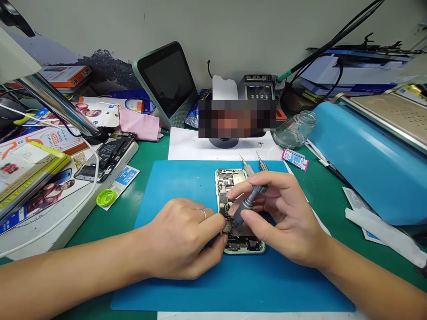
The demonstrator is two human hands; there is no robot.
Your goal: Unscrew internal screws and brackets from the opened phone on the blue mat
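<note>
An opened smartphone with a pale green frame lies on the blue mat, its inner boards and parts bare. My right hand grips a small grey screwdriver, tilted, its lower end down at the phone's lower middle. The tip itself is hard to make out. At the phone's left edge, my left hand is closed, with thumb and index finger pressed against the frame; whether a small part is between them is hidden. Just beyond the phone lie two more screwdrivers, one silver and one darker.
Another opened phone sits on a white box at left, near a green cap. Behind the mat stand a tablet-like screen and a glass jar. A blue-covered bulky object borders the right side.
</note>
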